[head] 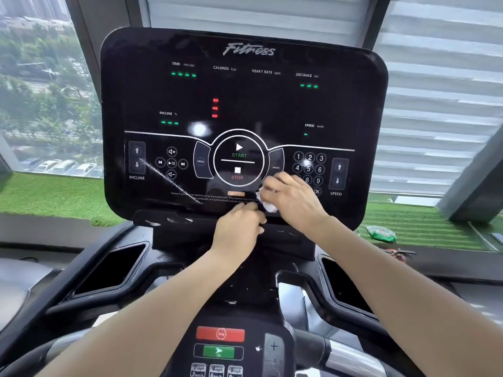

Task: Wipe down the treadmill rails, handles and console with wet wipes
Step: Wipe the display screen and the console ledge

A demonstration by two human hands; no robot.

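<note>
Window-side glossy console (245,104), wipe (268,205)

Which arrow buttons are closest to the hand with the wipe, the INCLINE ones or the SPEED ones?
The SPEED arrows, at the console's right edge. The right hand holding the white wipe is just beside them, by the number keys, while the INCLINE arrows sit at the far left edge.

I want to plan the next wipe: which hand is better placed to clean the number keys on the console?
Probably the right hand. It holds the white wipe and already lies beside the number keys. The left hand sits lower, at the console's bottom edge.
</note>
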